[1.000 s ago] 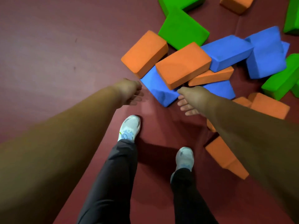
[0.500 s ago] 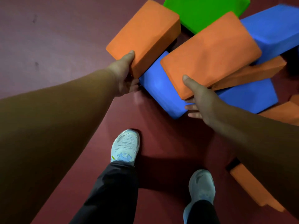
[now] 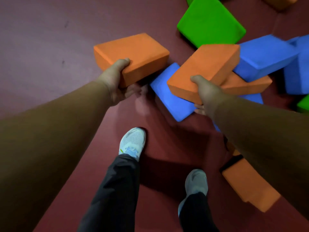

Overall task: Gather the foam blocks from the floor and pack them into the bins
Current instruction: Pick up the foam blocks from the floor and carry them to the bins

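Gripping one orange block (image 3: 133, 52) with the left hand (image 3: 115, 81) and a second orange block (image 3: 205, 67), atop a blue block (image 3: 168, 96), with the right hand (image 3: 207, 94), the person is mid-pickup; carrying both to unseen bins likely follows.

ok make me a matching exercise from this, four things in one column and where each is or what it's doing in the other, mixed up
Things:
1. left hand
2. right hand
3. green block
4. left shoe

Places or states:
A. on the red floor, between the two arms
B. grips the left orange block
C. lies untouched at the top of the view
D. grips the right orange block, which lies over a blue block

Pairs: 1-B, 2-D, 3-C, 4-A
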Motion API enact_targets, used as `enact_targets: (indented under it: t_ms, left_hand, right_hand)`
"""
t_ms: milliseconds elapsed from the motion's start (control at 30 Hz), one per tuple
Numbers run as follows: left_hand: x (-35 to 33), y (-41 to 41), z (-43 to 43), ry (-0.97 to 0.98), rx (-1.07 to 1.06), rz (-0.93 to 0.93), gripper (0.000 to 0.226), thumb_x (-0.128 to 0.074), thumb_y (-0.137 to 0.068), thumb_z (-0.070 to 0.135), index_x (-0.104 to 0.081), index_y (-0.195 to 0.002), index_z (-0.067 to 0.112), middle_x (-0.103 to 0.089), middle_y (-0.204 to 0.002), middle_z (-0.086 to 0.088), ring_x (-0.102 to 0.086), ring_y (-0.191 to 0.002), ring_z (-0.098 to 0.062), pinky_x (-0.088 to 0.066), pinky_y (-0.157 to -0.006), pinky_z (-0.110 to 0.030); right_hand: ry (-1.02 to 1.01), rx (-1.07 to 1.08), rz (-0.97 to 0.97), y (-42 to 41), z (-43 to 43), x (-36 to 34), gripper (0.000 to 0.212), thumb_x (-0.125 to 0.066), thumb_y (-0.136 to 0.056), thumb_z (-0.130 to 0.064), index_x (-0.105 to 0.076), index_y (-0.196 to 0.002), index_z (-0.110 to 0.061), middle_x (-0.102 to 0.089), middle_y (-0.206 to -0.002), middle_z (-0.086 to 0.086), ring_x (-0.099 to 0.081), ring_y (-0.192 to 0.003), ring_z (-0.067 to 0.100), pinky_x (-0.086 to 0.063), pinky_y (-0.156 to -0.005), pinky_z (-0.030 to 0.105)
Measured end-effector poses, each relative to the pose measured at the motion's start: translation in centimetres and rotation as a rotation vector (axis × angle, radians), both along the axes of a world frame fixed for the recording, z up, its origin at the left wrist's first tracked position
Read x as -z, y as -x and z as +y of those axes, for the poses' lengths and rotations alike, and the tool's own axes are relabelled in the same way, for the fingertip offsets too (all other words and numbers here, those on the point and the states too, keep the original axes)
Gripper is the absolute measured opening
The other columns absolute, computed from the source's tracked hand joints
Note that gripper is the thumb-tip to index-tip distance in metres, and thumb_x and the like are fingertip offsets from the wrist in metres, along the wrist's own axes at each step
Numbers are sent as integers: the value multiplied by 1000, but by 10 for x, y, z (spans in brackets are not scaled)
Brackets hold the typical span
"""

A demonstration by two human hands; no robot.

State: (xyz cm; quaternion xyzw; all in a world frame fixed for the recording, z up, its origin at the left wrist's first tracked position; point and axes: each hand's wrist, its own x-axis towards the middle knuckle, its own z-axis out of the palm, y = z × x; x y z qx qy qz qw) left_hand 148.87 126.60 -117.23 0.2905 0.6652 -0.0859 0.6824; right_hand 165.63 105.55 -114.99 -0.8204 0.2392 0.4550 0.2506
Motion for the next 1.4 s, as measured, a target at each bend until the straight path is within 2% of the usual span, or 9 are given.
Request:
enact_targets:
  t_ms: [100,167,267,400,567,767,967,1067,1400]
  left_hand:
    - [-62,26,7,-77,59,76,49,-77,-81,60,-63,-114,26,-67,-103,-3,-67,-79,-20,-59,-66,-30]
    - [-119,41,8,-150,83,123,51,-81,-77,57,-62,-111,24,-67,-108,-3,-66,-82,-21,-61,-71,-31]
    - [-199,48,6,-302,113,163,77,-89,-69,50,-48,-125,18,-62,-113,-5,-67,-83,-22,-62,-70,-34]
    - [-328,46,-6,-510,288,94,83,-91,-66,42,-44,-128,15,-62,-115,-8,-61,-82,-24,-51,-64,-33]
    - [-468,17,-38,-712,533,80,76,-91,-63,45,-49,-122,20,-61,-116,-6,-64,-102,-30,-59,-84,-46]
    - [-595,-60,-84,-912,897,5,80,-88,-71,47,-50,-134,16,-56,-131,-15,-60,-108,-36,-49,-79,-39]
    - [-692,-157,-147,-1103,1316,-157,93,-90,-67,52,-47,-142,18,-48,-138,-20,-56,-122,-42,-52,-100,-47]
    - [-726,-192,-193,-1173,1526,-243,103,-91,-63,58,-44,-146,18,-45,-144,-22,-54,-125,-44,-51,-104,-51]
    - [-770,-216,-432,-1274,2058,-656,94,-89,-67,61,-47,-136,13,-48,-137,-24,-54,-124,-46,-50,-103,-50]
  right_hand:
    - [79,-184,-70,-10,16,-66,67,-74,-71,-65,-60,-118,-20,-65,-114,6,-69,-91,31,-62,-84,46]
    - [133,-448,-134,-11,24,-122,80,-75,-69,-66,-65,-128,-13,-66,-127,12,-67,-109,35,-57,-96,45]
    - [207,-740,-273,-9,33,-206,97,-77,-63,-68,-59,-137,-6,-59,-140,19,-58,-128,35,-50,-106,42]
    - [251,-858,-396,-5,24,-334,108,-78,-63,-67,-44,-144,-4,-49,-145,22,-49,-134,40,-44,-109,43]
    - [246,-990,-528,-6,-20,-478,96,-70,-71,-70,-57,-137,-1,-53,-142,25,-48,-132,42,-42,-108,42]
    - [304,-871,-689,-25,-101,-625,101,-75,-64,-69,-52,-141,-9,-46,-144,19,-47,-132,42,-45,-106,45]
    - [367,-559,-674,-40,-188,-719,96,-81,-66,-58,-45,-142,-13,-44,-144,18,-53,-128,43,-48,-102,45]
    - [395,-402,-640,-32,-236,-749,92,-82,-67,-56,-47,-140,-13,-50,-140,17,-57,-126,40,-50,-99,43]
    - [560,101,-499,74,-439,-776,92,-82,-65,-56,-46,-139,-14,-53,-140,12,-58,-128,34,-51,-101,44]
